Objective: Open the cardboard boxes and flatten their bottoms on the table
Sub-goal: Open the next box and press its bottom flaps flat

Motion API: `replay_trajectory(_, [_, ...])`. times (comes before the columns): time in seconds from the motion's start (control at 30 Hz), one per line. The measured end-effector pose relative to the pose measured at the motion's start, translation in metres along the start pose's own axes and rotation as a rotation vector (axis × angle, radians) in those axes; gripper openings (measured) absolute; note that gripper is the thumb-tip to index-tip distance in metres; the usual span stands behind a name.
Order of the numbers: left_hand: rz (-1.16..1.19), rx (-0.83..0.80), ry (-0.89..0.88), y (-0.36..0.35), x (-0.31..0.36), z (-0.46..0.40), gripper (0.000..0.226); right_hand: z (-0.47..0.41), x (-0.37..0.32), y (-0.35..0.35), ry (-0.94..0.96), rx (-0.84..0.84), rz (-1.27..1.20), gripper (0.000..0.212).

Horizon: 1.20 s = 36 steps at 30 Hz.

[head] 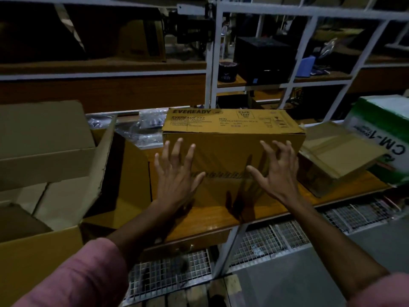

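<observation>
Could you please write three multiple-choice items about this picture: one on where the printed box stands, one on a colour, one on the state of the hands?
1. Where does the Eveready box stand?
A. on the wooden table
B. on the floor
C. on the top shelf

2. What colour is the sleeve?
A. green
B. pink
C. black

3. How are the left hand and the right hand?
A. both clenched round a tool
B. one in a pocket
C. both spread, holding nothing

Key: 1 A, the table edge shows under the box. 2 B, the cloth is pink. 3 C, the fingers are splayed before the box front.
</observation>
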State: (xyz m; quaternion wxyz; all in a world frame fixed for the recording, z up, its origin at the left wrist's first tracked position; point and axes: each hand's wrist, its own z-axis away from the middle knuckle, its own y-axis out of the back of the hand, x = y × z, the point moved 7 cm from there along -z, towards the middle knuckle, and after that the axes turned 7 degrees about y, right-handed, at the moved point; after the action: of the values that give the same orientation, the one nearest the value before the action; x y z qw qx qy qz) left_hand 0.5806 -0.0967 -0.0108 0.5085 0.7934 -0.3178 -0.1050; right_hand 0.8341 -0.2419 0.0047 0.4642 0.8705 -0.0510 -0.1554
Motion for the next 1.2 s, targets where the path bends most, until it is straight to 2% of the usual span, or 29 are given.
replay_trajectory(0.13, [-0.031,0.009,-0.110,0.026,0.021,-0.028,0.077,-0.030,-0.014,0.022,0.047,-0.005,0.046,0.076])
replay_trajectory(0.27, [-0.015,0.068,-0.148,0.052,0.037,-0.066,0.076,-0.067,-0.018,0.038,0.052,0.020,0.021,0.070])
replay_trajectory(0.37, [0.006,-0.052,-0.028,0.053,0.027,-0.113,0.076,-0.105,0.000,0.039,-0.007,-0.054,0.073,0.070])
replay_trajectory(0.5, [-0.084,-0.283,0.100,0.025,0.005,-0.160,0.081,-0.144,0.043,0.012,-0.116,-0.309,0.106,0.087])
replay_trajectory(0.63, [-0.023,-0.431,0.161,-0.012,-0.014,-0.189,0.117,-0.169,0.079,-0.017,-0.174,-0.456,0.044,0.118])
replay_trajectory(0.67, [-0.007,-0.453,0.171,-0.018,-0.016,-0.194,0.121,-0.175,0.087,-0.021,-0.180,-0.476,0.050,0.123])
replay_trajectory(0.77, [-0.030,-0.509,0.176,-0.021,-0.015,-0.194,0.105,-0.182,0.097,-0.025,-0.201,-0.537,0.057,0.122])
replay_trajectory(0.9, [0.013,-0.467,0.183,-0.004,-0.013,-0.168,0.092,-0.172,0.084,-0.012,-0.158,-0.464,0.037,0.102])
replay_trajectory(1.0, [0.025,-0.347,0.185,0.016,-0.008,-0.136,0.083,-0.148,0.071,0.011,-0.110,-0.353,0.029,0.097])
replay_trajectory(1.2, [0.002,-0.100,0.155,0.045,0.006,-0.066,0.083,-0.082,0.052,0.055,-0.007,-0.090,0.015,0.079])
